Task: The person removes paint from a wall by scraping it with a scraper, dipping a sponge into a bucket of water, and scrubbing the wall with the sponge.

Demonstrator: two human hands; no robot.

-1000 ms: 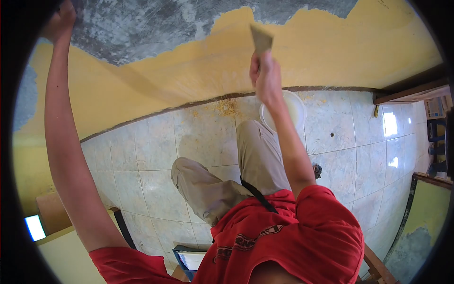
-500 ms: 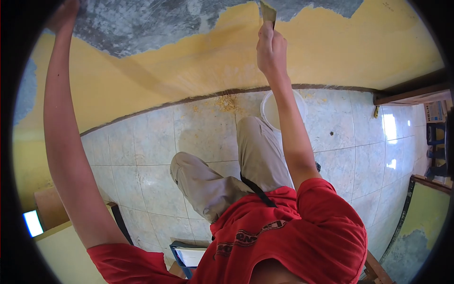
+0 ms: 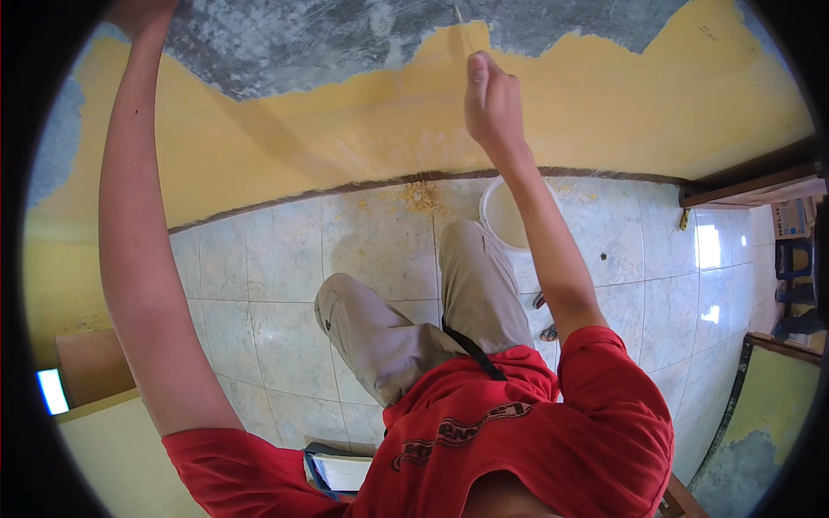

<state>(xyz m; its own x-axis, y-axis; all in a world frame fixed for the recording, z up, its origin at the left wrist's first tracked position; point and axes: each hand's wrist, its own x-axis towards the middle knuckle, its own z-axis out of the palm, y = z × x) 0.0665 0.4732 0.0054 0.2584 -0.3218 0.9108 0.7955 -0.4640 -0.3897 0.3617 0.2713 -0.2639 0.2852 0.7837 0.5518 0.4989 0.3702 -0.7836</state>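
Matt, fairly smooth yellow paint on the wall [image 3: 311, 129]; rough, mottled, cement-like grey on the bare patch [image 3: 311, 43], ragged along its edge; crumbly-looking flakes [image 3: 420, 197] lower down; glossy, ceramic-looking tile across the floor [image 3: 281, 259], mirror-bright toward the right; smooth white plastic for the bucket [image 3: 503, 216]; soft, creased matt cloth in the shirt [image 3: 553, 432] and trousers [image 3: 484, 276]; scraper [image 3: 465, 33] edge-on, finish too thin to read.

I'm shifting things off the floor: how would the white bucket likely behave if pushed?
The bucket would probably slide, since the tiles look smooth and shiny. Its evenly rounded outline suggests stiff plastic that likely keeps its shape. Weight is uncertain: the right forearm covers part of it, and its contents are unclear.
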